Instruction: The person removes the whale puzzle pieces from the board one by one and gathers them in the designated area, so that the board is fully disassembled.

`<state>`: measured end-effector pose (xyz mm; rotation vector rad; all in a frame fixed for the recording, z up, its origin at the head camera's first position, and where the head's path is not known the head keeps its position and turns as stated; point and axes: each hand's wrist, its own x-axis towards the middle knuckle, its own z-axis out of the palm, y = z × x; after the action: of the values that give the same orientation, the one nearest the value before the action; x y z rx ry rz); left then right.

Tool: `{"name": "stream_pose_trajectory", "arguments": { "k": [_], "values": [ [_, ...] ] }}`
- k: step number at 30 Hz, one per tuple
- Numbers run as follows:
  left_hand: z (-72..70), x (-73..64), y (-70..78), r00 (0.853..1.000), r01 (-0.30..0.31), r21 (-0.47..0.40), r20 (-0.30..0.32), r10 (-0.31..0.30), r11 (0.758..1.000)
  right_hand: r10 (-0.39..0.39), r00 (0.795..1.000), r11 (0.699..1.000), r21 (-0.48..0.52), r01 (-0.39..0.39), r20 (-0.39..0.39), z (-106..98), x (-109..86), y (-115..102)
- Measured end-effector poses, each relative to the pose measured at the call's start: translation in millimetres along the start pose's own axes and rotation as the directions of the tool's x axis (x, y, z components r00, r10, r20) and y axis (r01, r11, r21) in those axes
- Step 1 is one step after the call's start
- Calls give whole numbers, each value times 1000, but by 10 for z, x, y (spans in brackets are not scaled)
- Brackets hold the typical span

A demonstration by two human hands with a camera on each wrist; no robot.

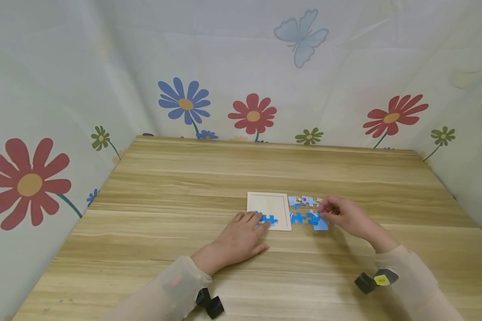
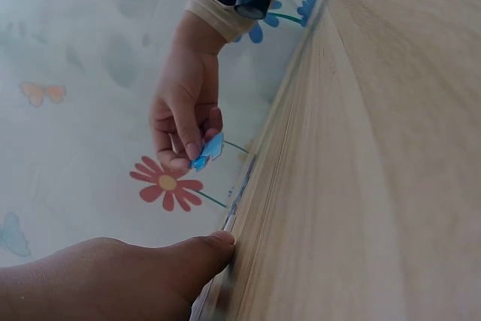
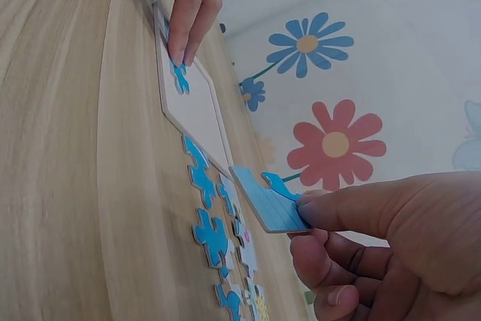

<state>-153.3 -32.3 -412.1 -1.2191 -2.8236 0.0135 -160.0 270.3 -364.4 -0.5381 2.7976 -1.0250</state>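
Observation:
My left hand (image 1: 238, 236) lies with extended fingers over the lower left of a pale wooden puzzle tray (image 1: 268, 204). Its fingertips touch blue jigsaw pieces (image 1: 270, 219) set along the tray's lower edge; part of these is hidden under the fingers. To the right of the tray, my right hand (image 1: 347, 217) pinches a light-blue jigsaw piece (image 3: 270, 204) between thumb and fingers. The right wrist view shows this piece tilted above the table, with a straight outer edge and a darker blue patch. Below it lie loose blue pieces (image 3: 212, 240).
Loose pieces lie in two rows right of the tray, the far row (image 1: 306, 201) carrying yellow and pink details. The wooden table (image 1: 184, 178) extends around them. A white curtain (image 1: 225, 53) with printed flowers hangs behind. Both wrists wear small black devices (image 1: 365, 283).

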Motion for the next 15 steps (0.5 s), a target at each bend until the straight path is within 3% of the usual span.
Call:
{"name": "stream_pose_trajectory", "arguments": {
  "k": [15],
  "values": [
    [12,0,-4,1000,1,-8,1,-1,1000,21,1000,1000,-10,-21,-1,-16,-127,125]
  ]
}}
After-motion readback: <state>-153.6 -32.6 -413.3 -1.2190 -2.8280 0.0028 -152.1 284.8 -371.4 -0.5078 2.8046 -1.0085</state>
